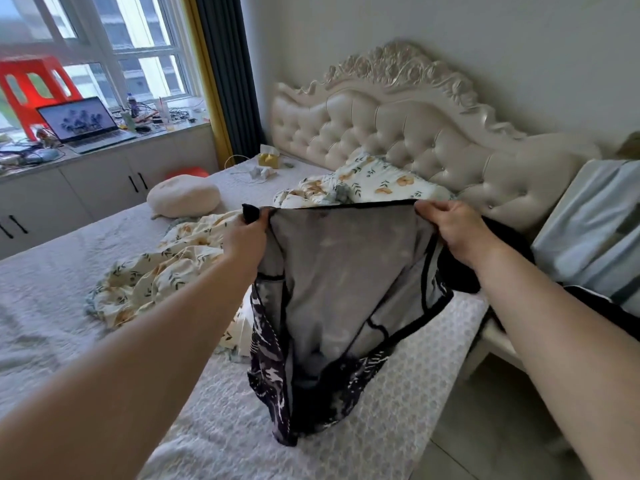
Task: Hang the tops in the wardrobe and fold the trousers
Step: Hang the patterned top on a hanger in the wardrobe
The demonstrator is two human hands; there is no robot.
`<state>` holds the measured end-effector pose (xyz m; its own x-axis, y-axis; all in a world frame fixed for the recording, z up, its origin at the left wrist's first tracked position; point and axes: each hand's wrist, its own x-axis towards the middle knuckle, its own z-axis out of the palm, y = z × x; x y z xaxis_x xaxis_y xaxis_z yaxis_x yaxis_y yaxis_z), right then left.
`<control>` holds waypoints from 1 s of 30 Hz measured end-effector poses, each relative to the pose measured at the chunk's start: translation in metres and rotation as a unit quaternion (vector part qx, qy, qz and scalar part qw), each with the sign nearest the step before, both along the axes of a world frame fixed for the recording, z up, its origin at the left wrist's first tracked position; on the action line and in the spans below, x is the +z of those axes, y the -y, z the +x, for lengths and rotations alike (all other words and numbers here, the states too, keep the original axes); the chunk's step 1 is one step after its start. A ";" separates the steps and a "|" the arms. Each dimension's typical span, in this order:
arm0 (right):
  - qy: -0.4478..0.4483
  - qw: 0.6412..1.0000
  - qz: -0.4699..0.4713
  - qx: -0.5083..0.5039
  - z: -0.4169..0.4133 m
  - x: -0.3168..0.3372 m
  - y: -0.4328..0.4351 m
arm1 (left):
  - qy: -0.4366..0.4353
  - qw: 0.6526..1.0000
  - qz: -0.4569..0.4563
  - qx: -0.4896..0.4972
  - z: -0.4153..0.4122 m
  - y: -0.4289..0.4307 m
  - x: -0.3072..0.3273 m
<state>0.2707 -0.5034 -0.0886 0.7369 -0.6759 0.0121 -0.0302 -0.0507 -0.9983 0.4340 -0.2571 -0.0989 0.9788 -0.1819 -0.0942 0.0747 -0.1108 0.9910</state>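
Trousers, inside out by the look, are held spread above the bed, the waistband pinched at each end by the left hand and the right hand. Thin, limp, light cloth is judged; the waistband is the sure hold. Open room is seen on the bed at near left; its edge runs close on the right.

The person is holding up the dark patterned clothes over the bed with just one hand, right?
Not quite. It is two hands, not one. The left hand and the right hand each grip a top corner of the dark patterned garment over the bed. The head view shows this.
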 end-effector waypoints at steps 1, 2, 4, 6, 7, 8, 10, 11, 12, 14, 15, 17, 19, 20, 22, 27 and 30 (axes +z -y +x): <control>0.025 1.000 0.012 -0.009 0.001 0.005 0.001 | 0.029 0.999 0.032 -0.002 -0.003 0.001 0.001; 0.025 1.000 0.001 -0.013 0.001 0.006 0.000 | 0.047 0.997 0.064 0.002 -0.007 0.001 0.000; -0.045 0.996 -0.081 0.001 0.000 0.000 -0.008 | 0.063 0.993 0.103 0.013 -0.013 -0.001 -0.005; -0.115 0.980 -0.162 0.022 -0.003 -0.012 -0.020 | 0.068 0.990 0.124 0.021 -0.017 -0.003 -0.016; -0.132 0.973 -0.185 0.032 -0.004 -0.018 -0.027 | 0.076 0.986 0.146 0.022 -0.022 -0.003 -0.018; -0.145 0.968 -0.200 0.045 -0.004 -0.021 -0.034 | 0.087 0.983 0.161 0.013 -0.027 -0.002 -0.020; -0.166 0.956 -0.227 0.085 0.000 -0.023 -0.048 | 0.108 0.984 0.141 -0.031 -0.038 0.006 -0.023; -0.166 0.953 -0.229 0.106 0.004 -0.023 -0.055 | 0.121 0.983 0.123 -0.061 -0.043 0.011 -0.025; -0.158 0.953 -0.224 0.126 0.007 -0.022 -0.062 | 0.132 0.980 0.115 -0.090 -0.049 0.016 -0.025; -0.133 0.955 -0.220 0.148 0.014 -0.018 -0.074 | 0.145 0.973 0.104 -0.147 -0.059 0.025 -0.025; -0.123 0.955 -0.223 0.152 0.017 -0.016 -0.077 | 0.143 0.971 0.087 -0.172 -0.063 0.029 -0.025; -0.092 0.956 -0.235 0.148 0.019 -0.013 -0.082 | 0.126 0.968 0.034 -0.213 -0.068 0.032 -0.026; -0.064 0.961 -0.231 0.139 0.019 -0.012 -0.083 | 0.111 0.962 0.001 -0.247 -0.071 0.032 -0.028; -0.058 0.963 -0.222 0.142 0.018 -0.011 -0.083 | 0.114 0.958 0.000 -0.263 -0.072 0.031 -0.029; -0.052 0.965 -0.195 0.166 0.017 -0.010 -0.085 | 0.122 0.950 0.021 -0.287 -0.075 0.031 -0.031; -0.050 0.966 -0.183 0.177 0.015 -0.010 -0.091 | 0.141 0.959 0.053 -0.242 -0.081 0.038 -0.029; -0.039 0.982 -0.170 0.075 0.002 -0.024 -0.090 | 0.080 0.978 0.049 -0.188 -0.081 0.040 -0.030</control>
<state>0.2729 -0.4130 -0.1129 0.8357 -0.5262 0.1573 -0.0726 -0.3898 -0.9180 0.3535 -0.2969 -0.1286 0.8476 -0.5303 0.0205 -0.1452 -0.1946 0.9701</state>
